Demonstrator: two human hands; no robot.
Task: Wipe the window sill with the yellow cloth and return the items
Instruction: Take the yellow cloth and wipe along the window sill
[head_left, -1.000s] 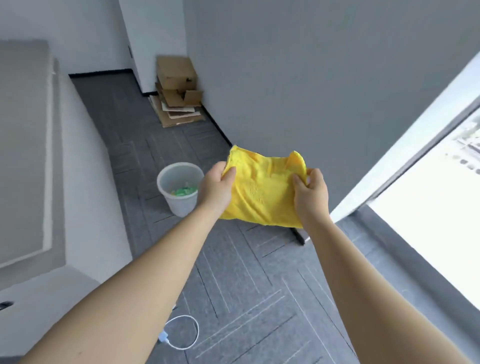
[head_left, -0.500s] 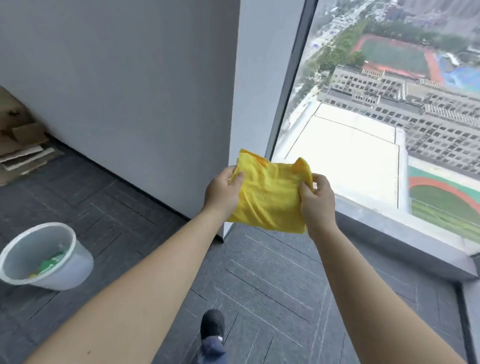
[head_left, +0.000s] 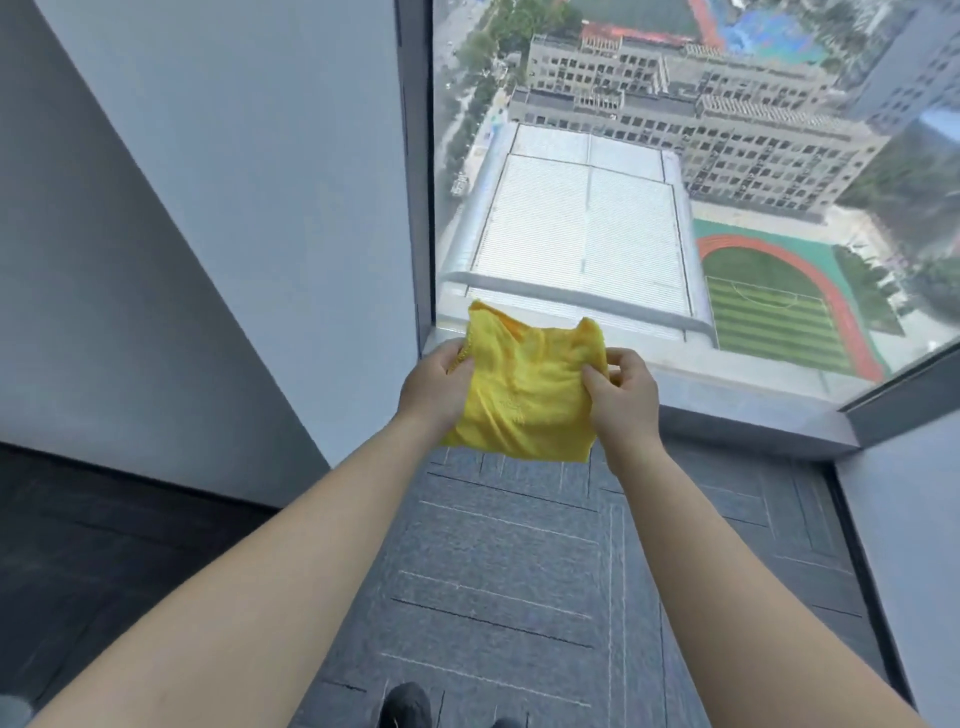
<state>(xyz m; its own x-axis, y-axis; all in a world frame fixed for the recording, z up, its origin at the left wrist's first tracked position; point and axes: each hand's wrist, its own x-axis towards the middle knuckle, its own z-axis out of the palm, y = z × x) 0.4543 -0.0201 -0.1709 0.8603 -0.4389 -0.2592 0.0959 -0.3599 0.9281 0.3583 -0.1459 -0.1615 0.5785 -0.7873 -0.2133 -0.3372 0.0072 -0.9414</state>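
The yellow cloth hangs folded between both hands in mid-air, in front of the window. My left hand grips its left edge and my right hand pinches its right edge. Just beyond the cloth runs the low grey window sill, along the bottom of the glass; nothing touches it.
A grey wall stands on the left, ending at the dark window frame. A white wall closes the right side. Grey carpet tiles cover the floor, and my dark shoe shows at the bottom edge.
The view has swung right from the bin and cardboard to face the window. Both hands kept hold of the cloth and now hold it close to the sill.
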